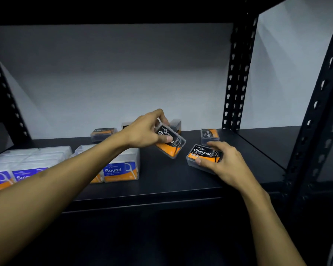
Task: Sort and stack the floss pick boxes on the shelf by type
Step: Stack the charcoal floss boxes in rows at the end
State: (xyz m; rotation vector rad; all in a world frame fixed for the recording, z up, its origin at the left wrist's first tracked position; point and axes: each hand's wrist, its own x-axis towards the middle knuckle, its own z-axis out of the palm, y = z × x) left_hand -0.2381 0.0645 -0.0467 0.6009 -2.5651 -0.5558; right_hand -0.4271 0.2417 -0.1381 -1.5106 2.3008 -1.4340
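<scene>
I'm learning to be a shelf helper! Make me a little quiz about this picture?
1. True or false: the left hand holds a tilted Charcoal box.
2. What word is on the blue box nearest the middle? A) Round B) Mint C) Waxed
3. Fill in: the right hand grips a Charcoal box lying on the ____.

Key: 1 true; 2 A; 3 shelf.

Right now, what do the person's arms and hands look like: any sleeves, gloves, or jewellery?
Both hands, the left hand and the right hand, are bare, with no gloves, and no rings or watch show. The forearms are uncovered as far as the frame shows; no sleeves reach into view. Fingernails are short and unpainted.
</scene>
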